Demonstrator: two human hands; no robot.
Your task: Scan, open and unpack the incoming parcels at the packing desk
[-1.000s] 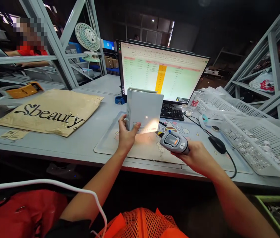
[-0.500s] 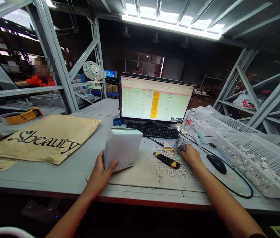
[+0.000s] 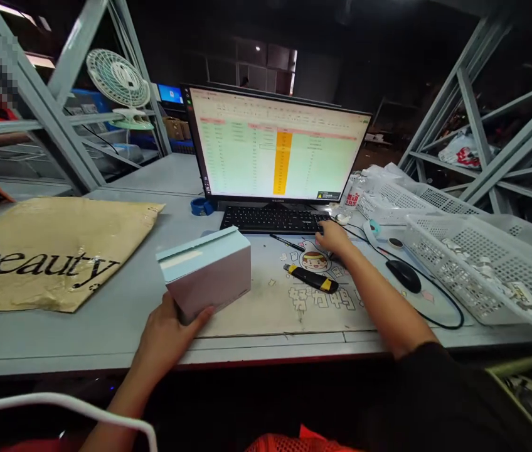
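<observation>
My left hand (image 3: 167, 329) grips a small carton (image 3: 212, 276) by its lower left corner, thumb on the near face and fingers behind. The carton has a greyish front and a pale blue top; it is tilted, and an edge of its top flap stands slightly raised. At the right end of the black keyboard (image 3: 266, 220), my right hand (image 3: 334, 238) rests its fingertips on the keys. Its fingers are bent and partly hidden; I see no object in them. A yellow-and-black utility knife (image 3: 310, 278) and a black pen (image 3: 287, 243) lie between my hands.
A monitor (image 3: 275, 154) stands behind the keyboard. A beige "beauty" mailer bag (image 3: 54, 245) lies to the left, near a roll of blue tape (image 3: 202, 206). On the right are a mouse (image 3: 403, 276), its cable and white plastic baskets (image 3: 473, 276) holding small items.
My right hand has moved from a small grey object on the mat to the keyboard; that object is now out of sight. The carton has turned, showing its top. The view has shifted downward.
</observation>
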